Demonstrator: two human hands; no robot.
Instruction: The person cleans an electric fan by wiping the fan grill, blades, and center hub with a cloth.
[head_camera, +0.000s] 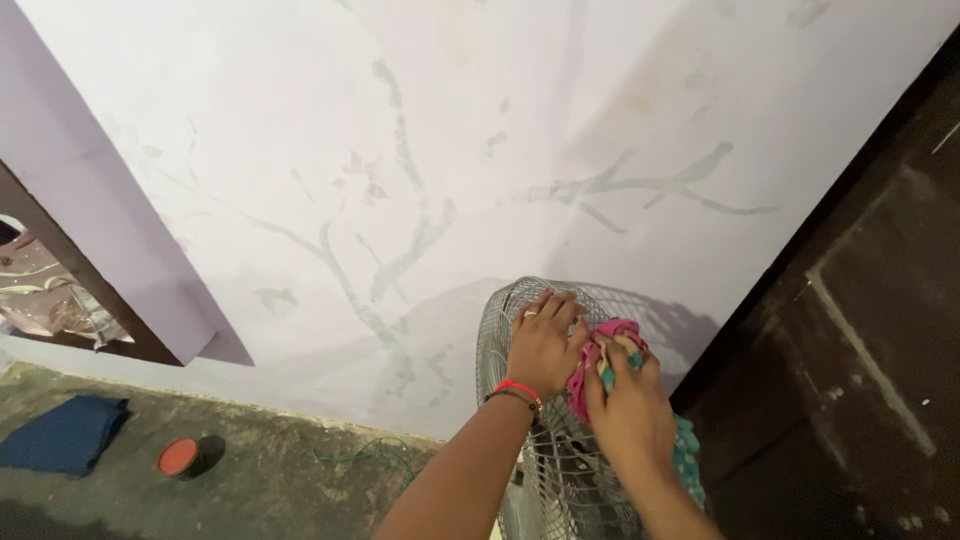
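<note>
A standing fan with a white wire grille (497, 335) stands against the pale wall at the lower middle. My left hand (541, 345), with a ring and red and dark wrist bands, rests flat on the top of the grille, fingers gripping the wires. My right hand (627, 405) is closed on a pink and teal cloth (600, 352) and presses it against the grille just right of my left hand. More of the cloth hangs down below my right wrist.
A pale wall (450, 170) with a faded tree-and-bird painting fills the background. A dark wooden door (860, 340) stands at the right. On the concrete floor lie a folded blue cloth (65, 435), a round red lid (178, 457) and a thin green cord (365, 452).
</note>
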